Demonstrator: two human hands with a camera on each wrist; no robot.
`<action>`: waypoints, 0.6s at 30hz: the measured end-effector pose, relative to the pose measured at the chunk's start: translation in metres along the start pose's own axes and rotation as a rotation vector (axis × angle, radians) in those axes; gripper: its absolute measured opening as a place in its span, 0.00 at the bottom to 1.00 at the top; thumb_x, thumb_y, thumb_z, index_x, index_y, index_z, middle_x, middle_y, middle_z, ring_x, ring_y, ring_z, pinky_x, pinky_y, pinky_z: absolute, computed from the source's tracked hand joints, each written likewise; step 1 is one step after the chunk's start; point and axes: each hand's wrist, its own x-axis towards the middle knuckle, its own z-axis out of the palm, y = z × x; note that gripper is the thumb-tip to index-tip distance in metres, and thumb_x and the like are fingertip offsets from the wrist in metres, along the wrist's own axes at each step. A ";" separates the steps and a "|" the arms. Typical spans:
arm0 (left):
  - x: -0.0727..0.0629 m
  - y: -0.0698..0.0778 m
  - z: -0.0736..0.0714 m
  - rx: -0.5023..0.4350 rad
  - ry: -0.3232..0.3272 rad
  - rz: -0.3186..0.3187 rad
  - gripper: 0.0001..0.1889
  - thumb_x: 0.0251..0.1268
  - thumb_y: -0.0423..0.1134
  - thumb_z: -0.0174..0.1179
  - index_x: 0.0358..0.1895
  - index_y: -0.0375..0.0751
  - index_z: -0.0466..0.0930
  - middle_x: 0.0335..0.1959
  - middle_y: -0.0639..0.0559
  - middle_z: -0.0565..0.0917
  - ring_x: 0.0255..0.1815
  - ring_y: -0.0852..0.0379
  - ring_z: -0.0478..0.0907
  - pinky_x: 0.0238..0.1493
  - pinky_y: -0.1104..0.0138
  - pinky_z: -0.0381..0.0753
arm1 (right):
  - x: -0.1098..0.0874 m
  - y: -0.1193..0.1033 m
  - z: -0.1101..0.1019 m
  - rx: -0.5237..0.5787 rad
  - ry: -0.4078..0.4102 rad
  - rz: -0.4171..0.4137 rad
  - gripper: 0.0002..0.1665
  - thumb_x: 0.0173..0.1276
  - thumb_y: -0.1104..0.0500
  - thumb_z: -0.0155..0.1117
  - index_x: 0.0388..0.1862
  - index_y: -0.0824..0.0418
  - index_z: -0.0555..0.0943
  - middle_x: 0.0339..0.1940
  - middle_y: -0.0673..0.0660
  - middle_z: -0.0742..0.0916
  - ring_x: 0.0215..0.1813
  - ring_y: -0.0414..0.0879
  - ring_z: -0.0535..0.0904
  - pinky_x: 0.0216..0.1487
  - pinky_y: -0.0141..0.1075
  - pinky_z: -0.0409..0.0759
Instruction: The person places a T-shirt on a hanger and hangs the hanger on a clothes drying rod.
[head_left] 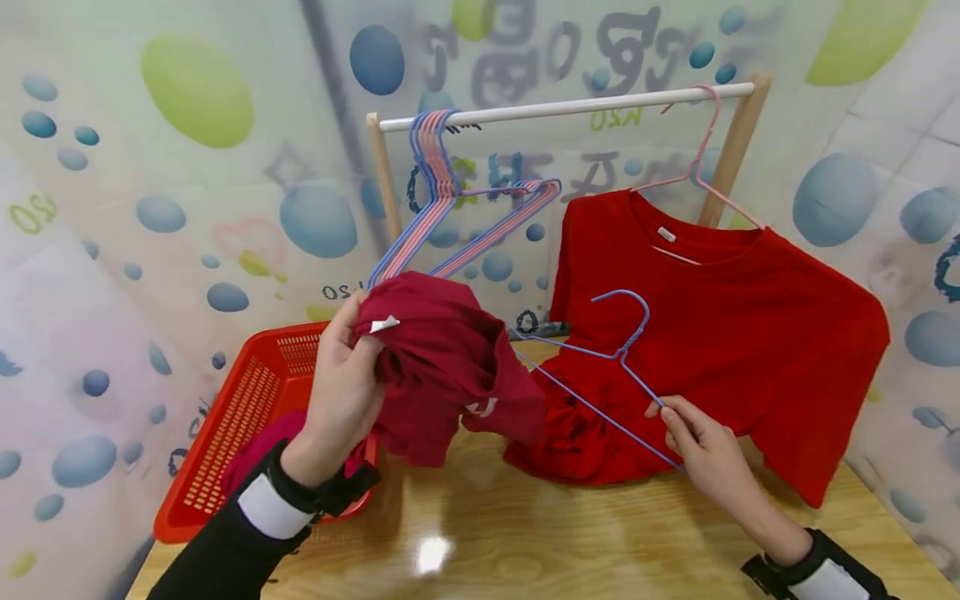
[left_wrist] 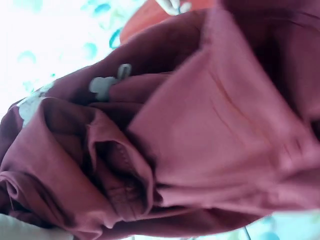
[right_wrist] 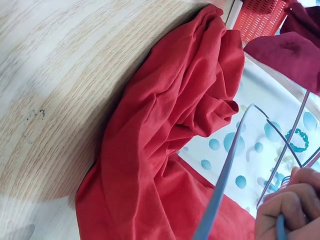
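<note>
My left hand (head_left: 348, 387) grips a bunched maroon T-shirt (head_left: 438, 358) near a white tag, holding it up in front of the rack. Folds of the same shirt (left_wrist: 210, 135) fill the left wrist view, with pale print showing on it. On the right, my right hand (head_left: 701, 442) pinches one arm of a blue wire hanger (head_left: 624, 350), its hook pointing up and to the left. The far end of that hanger passes behind the maroon shirt in the head view. In the right wrist view, curled fingers (right_wrist: 295, 202) close round the blue wire.
A red T-shirt (head_left: 720, 308) hangs on a pink hanger (head_left: 701, 167) from the white rail (head_left: 562, 107), its lower part heaped on the wooden table (head_left: 585, 533). Several blue and pink hangers (head_left: 435, 167) hang at the rail's left. Behind my left arm, an orange-red basket (head_left: 202, 467) holds maroon cloth.
</note>
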 end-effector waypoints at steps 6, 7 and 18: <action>0.006 -0.015 0.026 -0.026 -0.076 -0.039 0.08 0.83 0.25 0.47 0.50 0.38 0.76 0.46 0.50 0.83 0.46 0.58 0.82 0.48 0.68 0.84 | -0.001 0.002 -0.003 0.013 0.012 -0.002 0.09 0.88 0.67 0.56 0.48 0.59 0.83 0.19 0.43 0.70 0.19 0.34 0.60 0.19 0.37 0.62; 0.006 -0.018 0.029 -0.012 -0.079 -0.061 0.07 0.83 0.25 0.48 0.49 0.38 0.75 0.44 0.50 0.83 0.44 0.59 0.81 0.46 0.69 0.83 | -0.002 0.002 -0.003 0.020 0.013 -0.001 0.09 0.88 0.67 0.56 0.48 0.59 0.83 0.19 0.43 0.70 0.19 0.34 0.60 0.19 0.37 0.62; -0.011 -0.057 0.026 0.355 -0.117 -0.295 0.04 0.82 0.26 0.58 0.52 0.28 0.75 0.42 0.49 0.86 0.43 0.61 0.81 0.46 0.69 0.80 | -0.004 0.007 -0.004 0.043 0.015 0.009 0.08 0.88 0.67 0.56 0.47 0.61 0.82 0.19 0.43 0.70 0.19 0.34 0.60 0.18 0.37 0.60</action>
